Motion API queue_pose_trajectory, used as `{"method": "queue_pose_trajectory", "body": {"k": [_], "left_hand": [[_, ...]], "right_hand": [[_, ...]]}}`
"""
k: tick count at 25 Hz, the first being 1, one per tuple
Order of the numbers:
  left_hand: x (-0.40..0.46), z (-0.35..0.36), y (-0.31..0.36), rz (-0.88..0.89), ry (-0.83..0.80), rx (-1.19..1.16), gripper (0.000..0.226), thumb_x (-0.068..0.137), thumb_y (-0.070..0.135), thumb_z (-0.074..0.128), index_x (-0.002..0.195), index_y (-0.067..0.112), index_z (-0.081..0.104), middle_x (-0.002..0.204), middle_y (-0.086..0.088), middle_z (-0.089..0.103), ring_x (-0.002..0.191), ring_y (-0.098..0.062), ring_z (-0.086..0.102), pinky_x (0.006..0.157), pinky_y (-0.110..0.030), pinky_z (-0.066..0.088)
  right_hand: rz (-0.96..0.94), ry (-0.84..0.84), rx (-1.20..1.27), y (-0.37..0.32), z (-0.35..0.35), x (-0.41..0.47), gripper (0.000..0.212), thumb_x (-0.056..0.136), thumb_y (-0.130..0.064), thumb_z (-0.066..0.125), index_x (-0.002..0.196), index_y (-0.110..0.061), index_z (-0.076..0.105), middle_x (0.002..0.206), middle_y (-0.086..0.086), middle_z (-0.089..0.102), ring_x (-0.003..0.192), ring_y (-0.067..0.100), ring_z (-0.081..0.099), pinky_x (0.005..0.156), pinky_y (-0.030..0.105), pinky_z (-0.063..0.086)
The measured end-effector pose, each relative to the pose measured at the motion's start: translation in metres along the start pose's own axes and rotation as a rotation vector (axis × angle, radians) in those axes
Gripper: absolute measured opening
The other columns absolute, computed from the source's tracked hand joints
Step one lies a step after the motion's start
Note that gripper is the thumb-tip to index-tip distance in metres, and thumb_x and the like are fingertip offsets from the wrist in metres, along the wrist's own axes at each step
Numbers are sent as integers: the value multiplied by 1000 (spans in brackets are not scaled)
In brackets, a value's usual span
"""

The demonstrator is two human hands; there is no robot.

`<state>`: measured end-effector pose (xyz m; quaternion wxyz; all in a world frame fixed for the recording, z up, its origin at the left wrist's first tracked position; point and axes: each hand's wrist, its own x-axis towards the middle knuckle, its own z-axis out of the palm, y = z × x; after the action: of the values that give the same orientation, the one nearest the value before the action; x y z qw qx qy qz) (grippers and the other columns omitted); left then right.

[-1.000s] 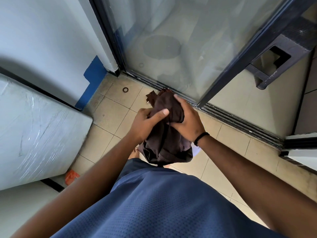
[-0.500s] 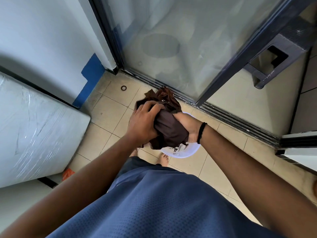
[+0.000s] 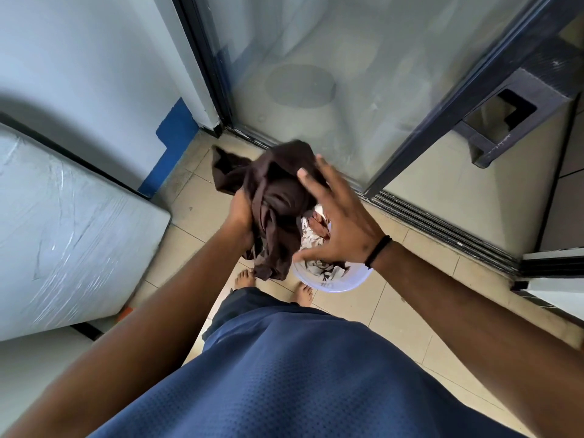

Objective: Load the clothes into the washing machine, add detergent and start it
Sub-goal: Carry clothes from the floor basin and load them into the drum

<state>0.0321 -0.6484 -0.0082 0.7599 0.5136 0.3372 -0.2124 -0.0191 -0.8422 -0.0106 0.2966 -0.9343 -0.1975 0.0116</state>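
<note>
Closest to you, your left hand (image 3: 241, 216) has its fingers curled into the underside of the dark brown bunched cloth garment (image 3: 275, 197), gripping a wad of folds; most of those fingers are hidden behind the fabric. The garment hangs in the air at about waist level, above your bare feet and the tiled floor (image 3: 196, 216), one loose tail drooping below the left wrist. Your right hand (image 3: 338, 222) is spread wide, fingers (image 3: 308, 180) straight, the upper ones lying against the top right of the bundle, holding nothing. Expect the garment to be light, limp and shapeless, so it will sag and trail wherever you leave it unsupported; gather it from beneath and bunch the dangling tail in before you carry it. Just beyond, under your right palm, the round pale translucent plastic tub (image 3: 331, 284) sits on the floor with patterned clothes (image 3: 316, 222) left in it
</note>
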Motion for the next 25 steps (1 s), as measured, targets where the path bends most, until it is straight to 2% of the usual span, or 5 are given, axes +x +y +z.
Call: {"method": "queue_pose_trajectory", "body": {"k": [3, 10, 15, 20, 25], "left_hand": [[-7, 4, 0, -138, -194, -14, 45, 111, 40, 35, 116, 8, 65, 110, -10, 71, 101, -22, 67, 83, -33, 58], [-18, 4, 16, 30, -251, 682, 23, 110, 11, 39, 111, 0, 59, 97, -8, 59, 84, -20, 55, 66, -26, 53], [-19, -4, 3, 370, 107, 687, 52, 92, 42, 55, 134, 12, 52, 126, -2, 61, 109, -23, 58, 89, -39, 50], [-22, -22, -29, 1080, -306, 1084, 92, 77, 50, 64, 159, 31, 28, 167, -4, 16, 154, -27, 19, 119, -49, 31], [-23, -20, -35, 886, -391, 1445, 118, 58, 64, 74, 159, 37, 20, 156, -6, 38, 141, -29, 40, 116, -53, 33]], "right_hand": [[-93, 35, -55, -3, 11, 5, 126, 65, -69, 80, 158, -17, 13, 164, 26, -1, 154, 38, 7, 113, 57, 35], [39, 189, 119, 0, -8, 18, 90, 71, -17, 68, 153, -29, 34, 123, 9, 52, 102, 34, 62, 79, 45, 55], [374, 178, 214, -8, -17, 42, 61, 70, -10, 67, 130, -21, 63, 107, 8, 72, 93, 24, 65, 81, 23, 51], [1120, -266, 727, 27, -19, 51, 14, 82, -17, 58, 82, -8, 69, 93, 20, 72, 87, 36, 69, 82, 40, 58], [1112, -552, 1029, 14, -27, 31, 53, 96, -16, 42, 54, -7, 73, 64, 12, 71, 56, 24, 68, 60, 24, 56]]}}
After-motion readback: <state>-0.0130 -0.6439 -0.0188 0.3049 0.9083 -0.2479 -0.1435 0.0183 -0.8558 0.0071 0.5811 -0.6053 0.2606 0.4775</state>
